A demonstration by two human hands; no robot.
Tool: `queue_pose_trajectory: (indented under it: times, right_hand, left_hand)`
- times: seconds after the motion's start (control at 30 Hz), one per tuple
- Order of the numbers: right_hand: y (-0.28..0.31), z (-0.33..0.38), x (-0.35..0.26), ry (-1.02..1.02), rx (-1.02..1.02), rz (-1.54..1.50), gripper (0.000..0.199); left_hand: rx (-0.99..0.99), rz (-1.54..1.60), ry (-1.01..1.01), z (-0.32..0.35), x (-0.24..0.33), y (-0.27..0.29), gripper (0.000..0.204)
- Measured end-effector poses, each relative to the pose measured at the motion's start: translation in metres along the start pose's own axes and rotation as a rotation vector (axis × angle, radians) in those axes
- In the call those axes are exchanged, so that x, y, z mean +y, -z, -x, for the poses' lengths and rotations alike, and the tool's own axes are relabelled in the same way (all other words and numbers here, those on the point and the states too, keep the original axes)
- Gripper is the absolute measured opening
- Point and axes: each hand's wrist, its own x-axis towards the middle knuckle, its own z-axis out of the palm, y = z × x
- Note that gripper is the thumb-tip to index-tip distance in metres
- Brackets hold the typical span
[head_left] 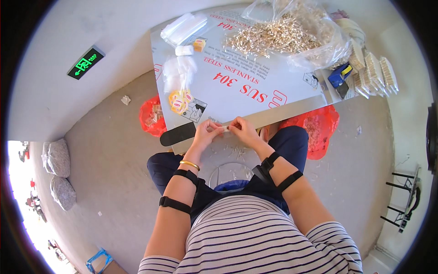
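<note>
Grey concrete floor [114, 150] all round, littered with small scraps. Pale wall [59, 41] up-left of the hands, carrying a lit green exit sign [86, 62]. Two grey filled sacks [59, 171] far left of the hands, beside a bright sunlit opening [18, 182]. Black metal frame stand [404, 196] far right against the white wall. Red plastic bags [319, 130] on the floor, either side of the table [255, 86] ahead.
</note>
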Motion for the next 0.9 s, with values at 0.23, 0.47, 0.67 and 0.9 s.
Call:
queue_pose_trajectory:
  times: [0.23,0.47,0.67,0.9]
  right_hand:
    - [0.015,-0.002,-0.007,0.020,-0.055,0.027,0.014]
    - [0.019,0.004,-0.039,0.168,-0.096,0.004,0.013]
    - [0.025,0.014,-0.061,0.170,-0.067,-0.044,0.014]
    - [0.026,0.031,-0.079,0.290,-0.026,0.043,0.013]
  left_hand:
    - [0.003,-0.006,-0.019,0.015,0.017,-0.002,0.015]
    - [0.067,-0.062,-0.116,0.035,0.050,-0.016,0.015]
    - [0.104,-0.175,-0.224,0.047,0.057,-0.014,0.014]
    - [0.167,-0.192,-0.295,0.065,0.071,-0.023,0.012]
